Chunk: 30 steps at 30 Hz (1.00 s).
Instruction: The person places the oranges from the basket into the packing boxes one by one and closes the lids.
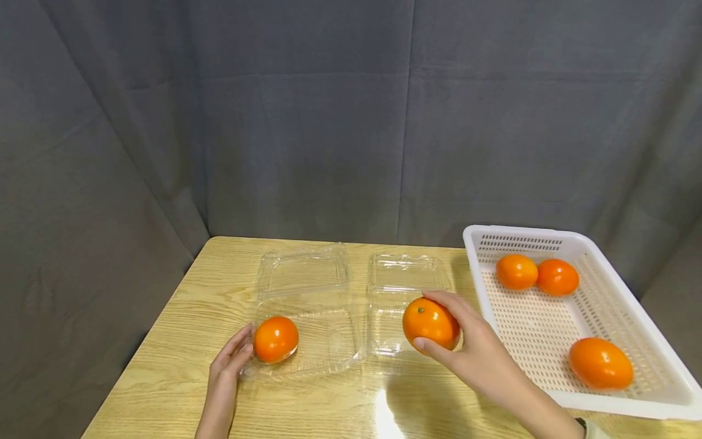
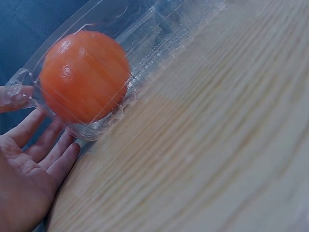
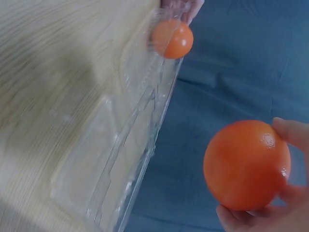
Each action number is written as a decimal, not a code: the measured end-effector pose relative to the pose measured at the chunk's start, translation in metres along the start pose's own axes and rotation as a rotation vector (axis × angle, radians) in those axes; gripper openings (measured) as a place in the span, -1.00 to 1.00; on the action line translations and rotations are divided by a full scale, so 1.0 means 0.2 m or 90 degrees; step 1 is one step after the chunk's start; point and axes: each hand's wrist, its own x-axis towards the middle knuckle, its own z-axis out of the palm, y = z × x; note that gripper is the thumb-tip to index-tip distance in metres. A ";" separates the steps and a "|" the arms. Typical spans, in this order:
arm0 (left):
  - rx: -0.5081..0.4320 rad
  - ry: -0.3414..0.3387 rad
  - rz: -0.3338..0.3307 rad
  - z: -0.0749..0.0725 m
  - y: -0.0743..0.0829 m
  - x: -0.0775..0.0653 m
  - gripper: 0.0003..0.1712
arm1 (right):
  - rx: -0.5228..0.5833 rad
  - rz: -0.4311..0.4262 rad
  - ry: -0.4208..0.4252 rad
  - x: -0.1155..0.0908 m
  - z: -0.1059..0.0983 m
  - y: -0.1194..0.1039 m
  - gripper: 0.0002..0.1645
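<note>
My right hand (image 1: 479,350) grips an orange (image 1: 430,323) with thumb and fingers, holding it above the smaller clear plastic clamshell (image 1: 378,329). The green stem spot shows on top in the head view. My left hand (image 1: 227,360) is at the left edge of another open clear clamshell (image 1: 329,341), with thumb and fingers about its rim. Inside that clamshell, close to these fingers, sits a second orange (image 1: 276,339). The left wrist view shows this orange (image 2: 84,77) through the plastic wall, with the left hand (image 2: 36,159) against the corner.
At the right stands a white perforated basket (image 1: 548,347). It holds an orange (image 1: 517,272) touching another orange (image 1: 557,277) at the back, and one more orange (image 1: 600,363) near its front. A wooden table (image 1: 170,366) carries everything, with a grey curtain (image 1: 307,152) behind.
</note>
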 end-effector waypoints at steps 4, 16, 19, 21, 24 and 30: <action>-0.006 -0.001 -0.001 0.00 0.00 0.00 -0.35 | 0.018 -0.008 -0.006 0.02 0.05 -0.03 -0.25; -0.010 0.000 -0.009 0.00 0.00 0.00 -0.36 | 0.096 0.039 -0.024 0.14 0.25 -0.13 -0.23; -0.011 0.002 -0.005 0.00 0.00 0.00 -0.37 | 0.133 0.059 -0.027 0.16 0.31 -0.14 -0.25; -0.010 0.001 -0.004 0.00 0.00 0.01 -0.38 | 0.155 0.072 -0.031 0.17 0.35 -0.15 -0.27; -0.006 -0.004 -0.006 0.00 0.00 0.01 -0.38 | 0.172 0.082 -0.046 0.18 0.41 -0.15 -0.28; -0.014 -0.008 -0.009 0.00 0.00 0.01 -0.37 | 0.165 0.039 -0.087 0.20 0.51 -0.17 -0.25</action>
